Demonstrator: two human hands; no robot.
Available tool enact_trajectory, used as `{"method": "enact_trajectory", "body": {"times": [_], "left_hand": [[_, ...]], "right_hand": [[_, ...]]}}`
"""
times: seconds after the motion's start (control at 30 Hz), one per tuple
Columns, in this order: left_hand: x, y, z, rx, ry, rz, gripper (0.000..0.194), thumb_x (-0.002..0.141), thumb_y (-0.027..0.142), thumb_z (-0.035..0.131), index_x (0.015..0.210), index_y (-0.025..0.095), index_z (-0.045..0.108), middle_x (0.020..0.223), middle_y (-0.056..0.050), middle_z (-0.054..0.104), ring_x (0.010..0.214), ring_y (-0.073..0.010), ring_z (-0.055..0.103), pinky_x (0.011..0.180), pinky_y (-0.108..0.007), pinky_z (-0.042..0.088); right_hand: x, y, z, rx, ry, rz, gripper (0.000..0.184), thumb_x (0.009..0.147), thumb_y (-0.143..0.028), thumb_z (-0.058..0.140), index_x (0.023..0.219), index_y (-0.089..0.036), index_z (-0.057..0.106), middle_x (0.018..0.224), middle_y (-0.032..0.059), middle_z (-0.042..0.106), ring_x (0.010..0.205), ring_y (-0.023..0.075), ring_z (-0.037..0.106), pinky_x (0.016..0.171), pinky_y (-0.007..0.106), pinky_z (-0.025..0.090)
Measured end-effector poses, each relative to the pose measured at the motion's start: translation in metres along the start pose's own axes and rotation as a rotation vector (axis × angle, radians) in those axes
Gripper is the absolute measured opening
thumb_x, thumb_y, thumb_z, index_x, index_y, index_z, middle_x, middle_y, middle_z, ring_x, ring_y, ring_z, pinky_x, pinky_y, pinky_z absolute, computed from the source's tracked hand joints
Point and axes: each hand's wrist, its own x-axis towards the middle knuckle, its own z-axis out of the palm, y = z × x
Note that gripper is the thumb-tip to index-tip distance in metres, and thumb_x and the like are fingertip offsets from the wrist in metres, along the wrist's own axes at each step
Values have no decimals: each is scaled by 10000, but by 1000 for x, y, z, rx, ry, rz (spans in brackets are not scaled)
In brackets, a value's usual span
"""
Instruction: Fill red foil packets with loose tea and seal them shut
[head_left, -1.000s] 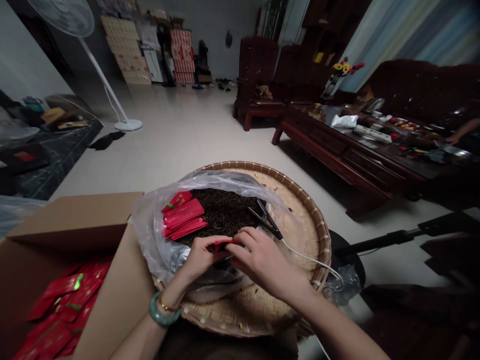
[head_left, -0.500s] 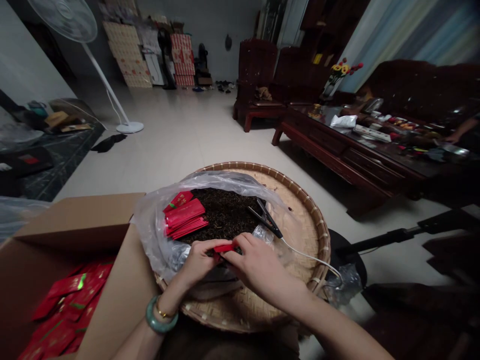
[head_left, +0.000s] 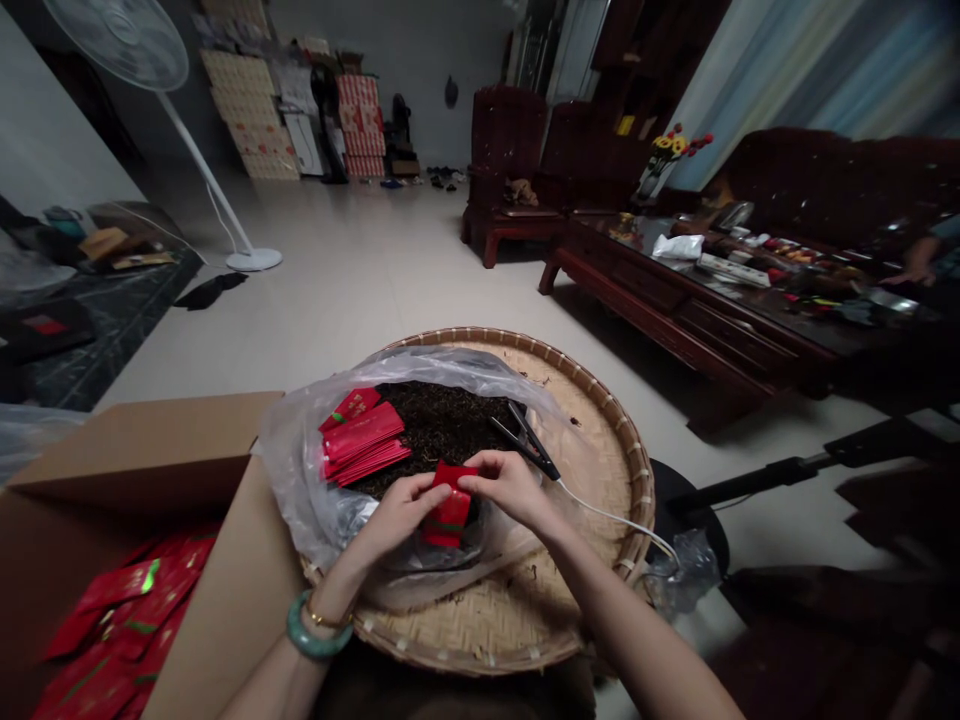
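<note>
A small red packet (head_left: 448, 518) with a green band hangs between my two hands. My left hand (head_left: 401, 515) pinches its left upper edge, and my right hand (head_left: 506, 487) pinches the upper right corner. Beneath them a clear plastic bag (head_left: 300, 440) lies spread open, holding dark loose tea leaves (head_left: 442, 410). A stack of flat red packets (head_left: 364, 440) rests on the leaves to the left. Past my right hand, a black clamp-shaped heat sealer (head_left: 529, 442) with a white cord lies across the bag's right side.
All this sits on a round woven bamboo tray (head_left: 637, 470). At left stands an open cardboard box (head_left: 247, 560) with several filled red packets (head_left: 142, 610) inside. A black stand (head_left: 787, 470) is at right, a dark wooden table (head_left: 690, 340) beyond. Another person's hand (head_left: 921, 262) shows far right.
The red packet has turned upright, so its broad face now shows below my fingers. My right hand has drawn back slightly and turned. The whole view has shifted a little.
</note>
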Motion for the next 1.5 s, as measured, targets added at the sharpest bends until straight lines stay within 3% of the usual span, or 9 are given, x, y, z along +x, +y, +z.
{"method": "enact_trajectory", "body": {"times": [0.1, 0.2, 0.3, 0.47, 0.63, 0.8, 1.07, 1.23, 1.5], "left_hand": [[9, -2, 2, -71, 82, 22, 374, 709, 473, 634, 803, 117, 703, 711, -22, 675, 625, -134, 557, 606, -229, 434], [16, -7, 6, -124, 166, 13, 367, 694, 480, 647, 695, 116, 691, 643, -10, 658, 578, -122, 540, 585, -223, 430], [20, -14, 7, -105, 223, 39, 361, 696, 474, 643, 676, 116, 692, 629, -5, 660, 565, -120, 540, 573, -220, 434], [20, -21, 5, -23, 275, 103, 302, 682, 403, 662, 794, 130, 729, 750, -32, 720, 660, -164, 617, 662, -258, 488], [18, -26, 5, 46, 244, 127, 262, 699, 352, 653, 845, 149, 733, 843, -56, 737, 749, -202, 658, 735, -300, 512], [17, -29, 3, 101, 254, 131, 273, 686, 315, 666, 893, 145, 724, 898, -67, 732, 826, -226, 659, 796, -331, 507], [18, -31, 3, 111, 222, 132, 268, 663, 292, 692, 887, 150, 730, 888, -63, 736, 812, -223, 666, 797, -322, 505], [18, -33, 3, 66, 225, 134, 249, 670, 293, 680, 870, 158, 737, 872, -54, 741, 783, -217, 676, 755, -310, 520], [19, -33, 3, 139, 355, 155, 230, 689, 365, 655, 757, 164, 744, 749, -41, 741, 665, -195, 664, 645, -274, 515]], "right_hand": [[5, 6, 0, 54, 0, 46, 280, 679, -413, 668, 692, -137, 624, 582, -30, 559, 498, 75, 454, 488, 211, 365], [6, 10, 2, 101, 51, 61, 346, 674, -455, 665, 832, -150, 626, 628, -28, 562, 506, 80, 462, 442, 196, 347], [5, 14, 3, 86, 85, -15, 381, 674, -403, 687, 965, -168, 614, 700, -19, 578, 574, 92, 502, 483, 200, 389], [4, 14, 3, -72, 190, -210, 207, 761, -321, 629, 916, -189, 668, 788, 19, 619, 705, 128, 556, 624, 242, 444], [4, 19, 3, -207, 178, -248, 119, 777, -260, 618, 745, -184, 704, 723, 29, 646, 695, 142, 583, 649, 252, 440], [4, 23, -1, -162, 184, -184, 122, 776, -266, 626, 741, -182, 707, 687, 22, 656, 649, 140, 585, 621, 250, 448], [0, 19, 0, -238, 276, -373, 141, 775, -318, 657, 703, -213, 716, 728, 24, 575, 759, 154, 542, 703, 286, 436], [3, 28, 5, -315, 215, -352, 131, 789, -310, 652, 719, -219, 717, 749, 22, 595, 795, 160, 539, 751, 313, 431], [-4, 16, 3, -725, 34, -438, 282, 884, -222, 487, 682, -199, 682, 844, 56, 630, 897, 183, 510, 796, 328, 438]]}}
